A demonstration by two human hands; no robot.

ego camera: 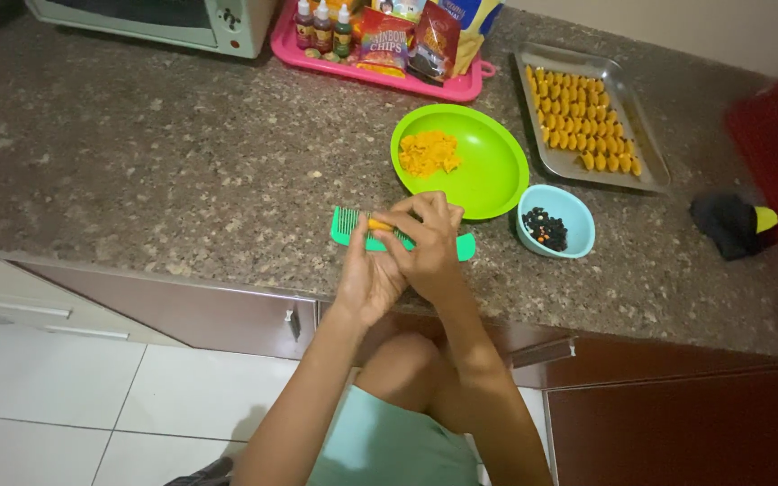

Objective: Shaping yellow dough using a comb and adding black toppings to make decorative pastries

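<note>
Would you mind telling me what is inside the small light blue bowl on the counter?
The light blue bowl holds a small heap of dark bits with a few orange and pale specks. Whatever lies beneath that heap is covered, and the bits are too small to identify.

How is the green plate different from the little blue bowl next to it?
The green plate is wide and shallow; the blue bowl is smaller and deeper. The green plate holds a heap of orange dough pieces; the blue bowl holds dark bits. Both are round and sit on the speckled counter.
</note>
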